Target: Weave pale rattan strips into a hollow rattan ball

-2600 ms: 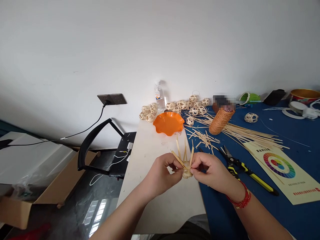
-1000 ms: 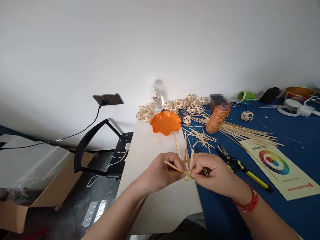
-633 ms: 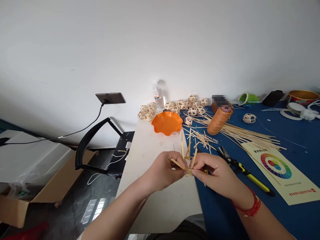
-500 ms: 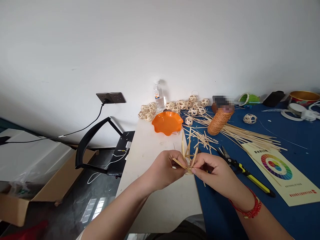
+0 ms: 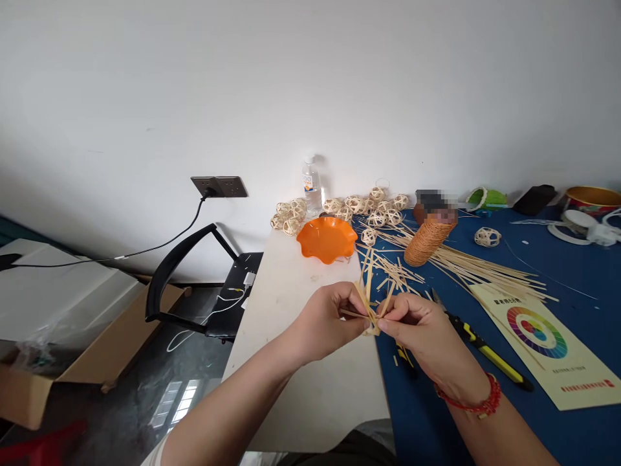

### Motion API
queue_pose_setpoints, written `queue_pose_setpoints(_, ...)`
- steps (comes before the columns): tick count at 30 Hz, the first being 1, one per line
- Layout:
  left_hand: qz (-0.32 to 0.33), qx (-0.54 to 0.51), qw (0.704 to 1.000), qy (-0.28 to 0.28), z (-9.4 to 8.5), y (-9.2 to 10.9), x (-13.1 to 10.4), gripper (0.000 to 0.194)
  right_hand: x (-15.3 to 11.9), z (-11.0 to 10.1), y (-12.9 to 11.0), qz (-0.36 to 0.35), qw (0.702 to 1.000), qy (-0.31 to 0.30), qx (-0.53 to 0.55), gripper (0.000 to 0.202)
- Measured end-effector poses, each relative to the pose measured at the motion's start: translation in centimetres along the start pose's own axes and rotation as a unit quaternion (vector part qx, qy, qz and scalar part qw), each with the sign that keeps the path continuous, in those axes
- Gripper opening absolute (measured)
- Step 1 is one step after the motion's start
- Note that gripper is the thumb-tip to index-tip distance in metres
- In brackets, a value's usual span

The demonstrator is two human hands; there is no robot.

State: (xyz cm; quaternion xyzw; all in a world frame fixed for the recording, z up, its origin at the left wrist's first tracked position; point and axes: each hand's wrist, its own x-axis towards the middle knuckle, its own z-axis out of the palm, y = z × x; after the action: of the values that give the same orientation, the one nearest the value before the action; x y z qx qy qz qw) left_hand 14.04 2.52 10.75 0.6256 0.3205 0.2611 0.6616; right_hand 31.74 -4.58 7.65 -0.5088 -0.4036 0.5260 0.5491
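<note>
Both hands are pinching, thumb against fingertips: the left hand (image 5: pixel 334 323) and, beyond it, the right hand (image 5: pixel 412 323) meet on the near side of the orange dish (image 5: pixel 326 241). Between them, nearer than the dish and a little to its right, is the small woven piece (image 5: pixel 372 329) of pale strips, its loose ends (image 5: pixel 369 275) fanning upward. How the strips cross under the fingers is hidden.

For good work here, the left pinch should probably sit right at the crossing, firm enough to stop slipping yet light enough not to crease anything, while the right fingertips manage one end at a time. Thin strips would likely split if bent sharply, so a gentle curve seems safer; keeping the ends spread should stop them snagging.

Well left of the dish stands a black chair (image 5: pixel 182 268). Behind the dish are woven balls (image 5: pixel 292 217) and a clear bottle (image 5: pixel 312 188). To its right lie short strips (image 5: pixel 395 270), a cord-wrapped cylinder (image 5: pixel 429 243) and long strips (image 5: pixel 490 268); nearer than the dish on that side are shears (image 5: pixel 499 362) and a colour-wheel card (image 5: pixel 543 366).
</note>
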Motion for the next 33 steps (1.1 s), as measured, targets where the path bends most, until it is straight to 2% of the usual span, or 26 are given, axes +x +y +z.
queue_pose_setpoints(2,0.014,0.025,0.999,0.028,0.2,-0.3,0.0,0.013,0.2,0.2,-0.2,0.02,0.999,0.023,0.031,0.035)
queue_pose_setpoints(5,0.073,0.088,0.991,0.069,0.3,-0.3,-0.2,0.006,0.5,0.4,-0.5,0.04,0.997,0.038,0.062,0.039)
queue_pose_setpoints(8,0.137,0.116,0.978,0.109,0.1,-0.2,-0.5,0.02,0.6,0.4,-0.5,0.046,0.994,0.046,0.09,0.04)
queue_pose_setpoints(10,0.155,0.119,0.97,0.146,0.0,-0.2,-0.7,0.022,0.6,0.3,-0.1,0.045,0.991,0.054,0.115,0.04)
queue_pose_setpoints(14,0.106,0.076,0.966,0.222,0.2,-0.9,-1.4,0.011,0.5,0.4,1.0,0.014,0.984,0.076,0.162,0.037)
queue_pose_setpoints(16,0.072,0.032,0.969,0.233,0.6,-1.4,-1.7,0.012,0.3,0.7,1.4,-0.008,0.981,0.084,0.174,0.034)
queue_pose_setpoints(19,0.033,-0.069,0.973,0.217,1.3,-1.6,-2.1,0.021,-0.1,1.2,1.8,-0.039,0.981,0.094,0.166,0.03)
queue_pose_setpoints(22,0.015,-0.18,0.963,0.202,1.9,-1.3,-2.5,0.026,-0.6,1.5,2.1,-0.088,0.982,0.1,0.131,0.026)
queue_pose_setpoints(26,0.019,-0.244,0.947,0.209,2.4,-1.1,-3.1,0.027,-1.6,1.5,2.6,-0.184,0.976,0.115,0.004,0.017)
queue_pose_setpoints(28,0.018,-0.253,0.942,0.22,2.6,-1.1,-3.4,0.025,-2.1,1.4,2.7,-0.246,0.958,0.129,-0.076,0.018)
queue_pose_setpoints(31,0.01,-0.265,0.934,0.238,2.8,-0.9,-3.8,0.024,-2.6,1.4,2.6,-0.356,0.911,0.124,-0.169,0.022)
queue_pose_setpoints(33,0.006,-0.28,0.929,0.243,2.9,-0.7,-3.9,0.023,-2.8,1.5,2.3,-0.405,0.883,0.117,-0.206,0.025)
